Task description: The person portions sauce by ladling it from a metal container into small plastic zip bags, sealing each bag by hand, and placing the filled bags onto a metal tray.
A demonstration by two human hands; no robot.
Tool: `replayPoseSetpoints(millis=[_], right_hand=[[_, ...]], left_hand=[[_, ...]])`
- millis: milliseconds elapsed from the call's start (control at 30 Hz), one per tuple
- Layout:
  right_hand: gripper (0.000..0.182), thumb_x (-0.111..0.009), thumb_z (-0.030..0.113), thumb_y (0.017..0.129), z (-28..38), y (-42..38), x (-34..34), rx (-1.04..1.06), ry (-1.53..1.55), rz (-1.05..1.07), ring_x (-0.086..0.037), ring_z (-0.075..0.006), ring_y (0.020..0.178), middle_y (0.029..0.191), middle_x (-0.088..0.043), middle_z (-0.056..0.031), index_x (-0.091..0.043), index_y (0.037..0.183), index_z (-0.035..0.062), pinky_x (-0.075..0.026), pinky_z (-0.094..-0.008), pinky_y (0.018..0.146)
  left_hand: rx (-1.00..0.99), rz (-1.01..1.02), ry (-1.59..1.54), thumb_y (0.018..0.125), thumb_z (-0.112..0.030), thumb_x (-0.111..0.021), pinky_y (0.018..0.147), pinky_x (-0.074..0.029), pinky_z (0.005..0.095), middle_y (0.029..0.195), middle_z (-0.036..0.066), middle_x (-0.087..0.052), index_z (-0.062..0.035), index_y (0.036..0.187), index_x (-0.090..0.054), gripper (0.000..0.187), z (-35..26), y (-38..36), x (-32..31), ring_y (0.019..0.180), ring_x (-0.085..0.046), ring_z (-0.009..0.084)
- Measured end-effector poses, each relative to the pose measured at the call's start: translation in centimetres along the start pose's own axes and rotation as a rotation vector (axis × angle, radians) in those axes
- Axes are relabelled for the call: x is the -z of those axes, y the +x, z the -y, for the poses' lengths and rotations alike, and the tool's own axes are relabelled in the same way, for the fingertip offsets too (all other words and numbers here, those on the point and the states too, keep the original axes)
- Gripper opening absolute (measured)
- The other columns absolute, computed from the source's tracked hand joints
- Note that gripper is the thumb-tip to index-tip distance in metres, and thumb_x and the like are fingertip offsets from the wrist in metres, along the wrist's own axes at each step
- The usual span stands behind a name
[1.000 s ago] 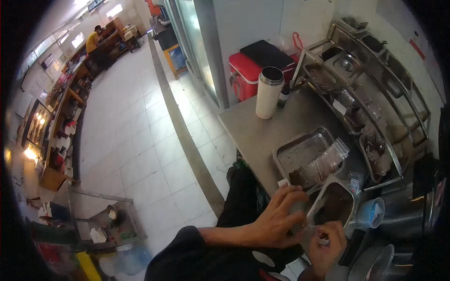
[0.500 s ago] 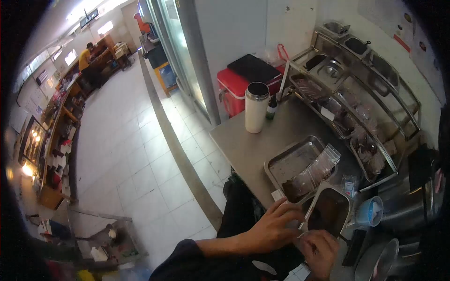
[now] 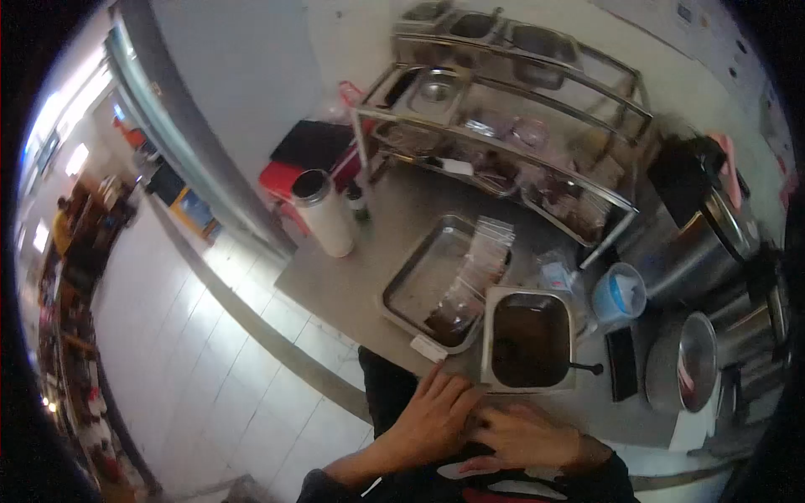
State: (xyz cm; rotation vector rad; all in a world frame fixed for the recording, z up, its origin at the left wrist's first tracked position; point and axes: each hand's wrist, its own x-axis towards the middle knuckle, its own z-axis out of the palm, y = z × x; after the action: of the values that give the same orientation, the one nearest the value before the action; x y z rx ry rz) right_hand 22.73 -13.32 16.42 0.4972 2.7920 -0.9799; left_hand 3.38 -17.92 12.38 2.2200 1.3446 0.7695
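Note:
Close together at the table's front edge, my left hand (image 3: pixel 434 412) and my right hand (image 3: pixel 524 436) meet with bent, pinched fingers. Whatever lies between the fingertips is too small and blurred to make out. Just beyond them stands a deep steel pan (image 3: pixel 530 387) holding dark brown liquid, with a black handle (image 3: pixel 587 367) sticking out to the right. Left of it, a shallow steel tray (image 3: pixel 394 289) bears a row of clear plastic bags (image 3: pixel 486 247) with dark contents at the near end. A small white block (image 3: pixel 428 349) lies at the tray's near rim.
Behind is a metal rack (image 3: pixel 503 142) of pans and bagged items. A white tumbler (image 3: pixel 325 222) and dark bottle (image 3: pixel 358 204) stand back left, near a red cooler (image 3: pixel 281 178). Right are a plastic cup (image 3: pixel 619 293), black flat object (image 3: pixel 621 363), steel bowl (image 3: pixel 683 360) and large pots (image 3: pixel 679 260).
My view has turned right, so the table and rack sit further left. My hands have drawn back from beside the deep pan toward my body and come closer together.

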Motion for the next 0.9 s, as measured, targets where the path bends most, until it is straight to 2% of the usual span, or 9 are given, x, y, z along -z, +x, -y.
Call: replayPoseSetpoints(millis=[167,367,467,567,600,667,733,833,900], right_hand=[[0.064,-0.051,0.06,0.092,-0.9,0.0,-1.1,0.023,0.029,0.009,-0.065,-0.0385,0.093,0.117,-0.05,-0.0237,-0.059,0.112,-0.0008,-0.058,-0.0451,0.079],[0.062,-0.055,0.057,0.09,-1.2,-0.3,-1.9,0.086,-0.037,-0.178,-0.066,-0.0374,0.084,0.115,-0.048,-0.0233,-0.062,0.103,-0.0031,-0.06,-0.0445,0.072],[0.058,-0.059,0.054,0.09,0.1,-0.5,0.0,-0.042,-0.018,-0.016,-0.065,-0.037,0.086,0.117,-0.053,-0.0223,-0.063,0.108,-0.0012,-0.058,-0.045,0.074],[0.056,-0.064,0.05,0.087,-0.4,-1.7,0.2,0.074,0.004,-0.353,-0.065,-0.0379,0.087,0.119,-0.058,-0.0207,-0.064,0.114,0.001,-0.055,-0.0461,0.079],[0.056,-0.067,0.048,0.086,-0.7,-2.7,0.8,0.029,-0.038,-0.503,-0.065,-0.0384,0.089,0.119,-0.059,-0.0207,-0.063,0.118,0.002,-0.054,-0.0461,0.081],[0.06,-0.072,0.045,0.083,-1.6,-5.8,2.4,-0.053,-0.131,-0.79,-0.065,-0.0393,0.091,0.119,-0.062,-0.0207,-0.061,0.125,0.0039,-0.052,-0.046,0.083],[0.064,-0.078,0.041,0.077,-3.5,-8.1,1.6,-0.508,-0.331,-1.063,-0.065,-0.0381,0.097,0.116,-0.064,-0.0199,-0.06,0.125,0.0038,-0.05,-0.0473,0.086],[0.061,-0.081,0.036,0.075,-6.4,-9.7,-1.0,-0.948,-0.325,-1.048,-0.066,-0.0364,0.092,0.108,-0.067,-0.0184,-0.061,0.122,0.0028,-0.052,-0.0437,0.081],[0.052,-0.08,0.033,0.076,-6.7,-9.9,-1.4,-1.026,-0.08,-0.914,-0.067,-0.0361,0.086,0.105,-0.067,-0.0185,-0.064,0.114,0.002,-0.052,-0.0425,0.076]], left_hand=[[0.009,0.025,0.059,0.064,-0.022,-0.08,0.115,-0.023,0.0617,0.115,0.014,-0.053,-0.0088,0.122,-0.055,0.065,0.2,0.4,0.0,0.12,-0.05,0.036],[0.017,-0.024,0.096,0.062,-0.023,-0.081,0.114,-0.024,0.0635,0.114,0.013,-0.053,-0.0101,0.114,-0.058,0.059,0.4,0.7,-0.6,0.118,-0.052,0.0352],[-0.003,-0.04,0.088,0.062,-0.022,-0.081,0.113,-0.024,0.064,0.112,0.013,-0.054,-0.0105,0.109,-0.059,0.053,0.9,0.7,-1.1,0.117,-0.053,0.0352],[-0.006,-0.152,0.007,0.067,-0.02,-0.082,0.111,-0.029,0.0622,0.108,0.013,-0.057,-0.0098,0.103,-0.06,0.044,1.5,0.8,-1.3,0.111,-0.056,0.0349],[0.006,-0.211,-0.031,0.069,-0.019,-0.082,0.11,-0.031,0.0612,0.107,0.013,-0.058,-0.0094,0.101,-0.061,0.04,1.7,0.9,-1.3,0.108,-0.057,0.0348],[0.052,-0.309,-0.124,0.063,-0.013,-0.085,0.109,-0.035,0.0581,0.103,0.012,-0.059,-0.0088,0.093,-0.06,0.039,2.1,0.9,-1.2,0.105,-0.059,0.0336],[0.115,-0.418,-0.197,0.058,-0.004,-0.087,0.106,-0.04,0.0527,0.097,0.012,-0.062,-0.0078,0.085,-0.06,0.039,2.6,0.8,-1.4,0.099,-0.062,0.0314],[0.173,-0.451,-0.292,0.059,-0.003,-0.087,0.106,-0.041,0.0527,0.095,0.012,-0.063,-0.0068,0.084,-0.06,0.037,3.6,0.3,-1.8,0.097,-0.063,0.031],[0.228,-0.432,-0.322,0.059,-0.003,-0.086,0.105,-0.042,0.0522,0.094,0.012,-0.064,-0.0062,0.084,-0.06,0.037,3.5,0.2,-2.1,0.096,-0.063,0.0304]])
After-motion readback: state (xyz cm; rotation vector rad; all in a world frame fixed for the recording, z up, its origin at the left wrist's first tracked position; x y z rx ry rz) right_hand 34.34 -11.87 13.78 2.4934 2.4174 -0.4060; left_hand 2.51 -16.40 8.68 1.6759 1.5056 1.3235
